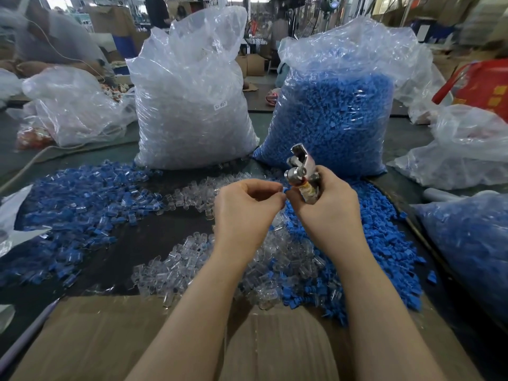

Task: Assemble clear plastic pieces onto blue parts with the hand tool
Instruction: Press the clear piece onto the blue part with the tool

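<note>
While both forearms reach over the table's near edge, the right hand (328, 204) grips the hand tool (301, 171) upright, head pointing away. Left hand (244, 207) pinches a small piece, fingertips curled, beside it.

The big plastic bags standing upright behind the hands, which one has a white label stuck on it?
The clear plastic bag of clear pieces, standing left of the bag of blue parts; its white sticker reads SJ-017, while the blue one shows none.
</note>
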Available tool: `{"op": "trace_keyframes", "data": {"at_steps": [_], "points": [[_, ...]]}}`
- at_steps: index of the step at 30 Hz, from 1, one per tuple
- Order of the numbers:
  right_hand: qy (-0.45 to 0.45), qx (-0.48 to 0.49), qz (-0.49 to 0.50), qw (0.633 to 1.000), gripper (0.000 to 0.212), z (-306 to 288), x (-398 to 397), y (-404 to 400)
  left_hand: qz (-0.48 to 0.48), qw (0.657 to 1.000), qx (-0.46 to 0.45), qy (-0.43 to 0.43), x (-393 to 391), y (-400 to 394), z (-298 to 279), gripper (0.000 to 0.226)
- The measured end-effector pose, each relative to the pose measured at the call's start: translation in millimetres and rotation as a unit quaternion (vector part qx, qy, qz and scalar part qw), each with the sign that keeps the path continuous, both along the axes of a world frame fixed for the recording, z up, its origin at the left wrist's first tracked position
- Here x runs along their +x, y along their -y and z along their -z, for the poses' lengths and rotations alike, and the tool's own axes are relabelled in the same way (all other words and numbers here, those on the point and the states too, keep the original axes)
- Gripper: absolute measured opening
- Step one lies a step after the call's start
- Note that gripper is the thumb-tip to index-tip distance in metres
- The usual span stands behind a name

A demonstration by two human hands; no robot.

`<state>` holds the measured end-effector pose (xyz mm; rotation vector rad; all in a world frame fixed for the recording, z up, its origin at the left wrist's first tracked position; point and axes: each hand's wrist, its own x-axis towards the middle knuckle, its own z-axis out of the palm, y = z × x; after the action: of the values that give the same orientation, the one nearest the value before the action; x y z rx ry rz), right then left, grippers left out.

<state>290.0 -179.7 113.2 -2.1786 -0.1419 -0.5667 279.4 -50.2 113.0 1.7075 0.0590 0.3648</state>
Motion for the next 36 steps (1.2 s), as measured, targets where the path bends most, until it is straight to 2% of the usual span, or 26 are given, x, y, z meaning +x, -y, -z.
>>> {"op": "trace_keyframes", "data": {"at_steps": [6, 11, 14, 19, 21, 26, 36], "points": [[-0.022, 0.013, -0.033, 0.999, 0.007, -2, 0, 1, -0.026, 0.999, 0.029, 0.013, 1, 1, 3, 0.012], [-0.052, 0.047, -0.060, 0.996, 0.006, -4, -2, 3, -0.028, 0.999, 0.011, 0.013, 3, -1, 6, 0.013], [-0.078, 0.045, -0.064, 0.994, 0.008, -6, -1, 8, -0.016, 0.999, -0.026, 0.009, 4, -3, 6, 0.012], [-0.121, -0.019, -0.069, 0.990, 0.018, -3, 0, 14, 0.015, 0.995, -0.096, 0.017, 4, -5, 4, 0.016], [-0.114, -0.014, -0.063, 0.991, 0.017, -2, 0, 14, 0.019, 0.993, -0.110, 0.022, 4, -5, 3, 0.017], [-0.059, 0.092, -0.053, 0.993, 0.019, -6, -2, 9, 0.012, 0.995, -0.090, 0.038, 1, -1, 3, 0.015], [-0.064, 0.077, -0.057, 0.993, 0.018, -7, -3, 2, -0.009, 0.997, -0.042, 0.071, -1, 6, 5, 0.014]]}}
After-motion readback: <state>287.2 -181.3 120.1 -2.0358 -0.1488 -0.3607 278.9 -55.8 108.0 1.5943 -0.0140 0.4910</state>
